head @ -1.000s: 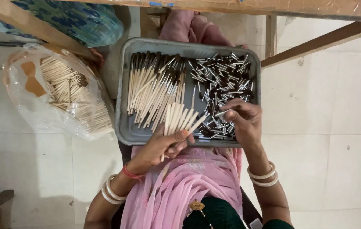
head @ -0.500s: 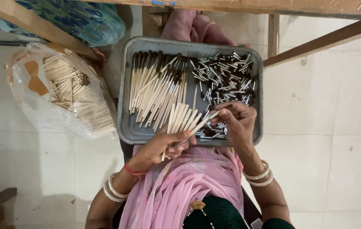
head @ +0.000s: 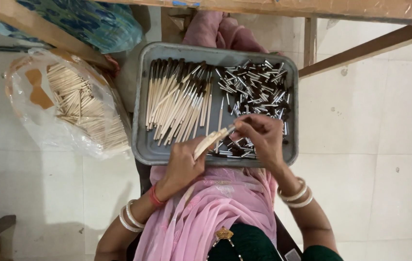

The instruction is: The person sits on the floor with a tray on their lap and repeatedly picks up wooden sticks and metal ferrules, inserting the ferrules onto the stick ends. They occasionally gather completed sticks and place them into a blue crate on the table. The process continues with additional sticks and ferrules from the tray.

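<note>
While a clear plastic bag [head: 73,104] of pale sticks lies on the floor at far left, well apart from the hands, the grey metal tray [head: 143,140] rests on the lap, over pink cloth [head: 215,208]. Tray's left half: finished sticks with dark tips [head: 179,99], lying roughly parallel. Left hand [head: 182,166] is closed around a small bundle of pale sticks [head: 211,140] at the tray's near rim. Right hand [head: 261,135] pinches at the end of that bundle, fingertips narrow; whether a cap sits between them I cannot tell. Tray's right half: loose heap of small dark and silver caps [head: 257,84]. Step looks like capping a stick end. Next move likely needs a straight push, bundle held steady.
</note>
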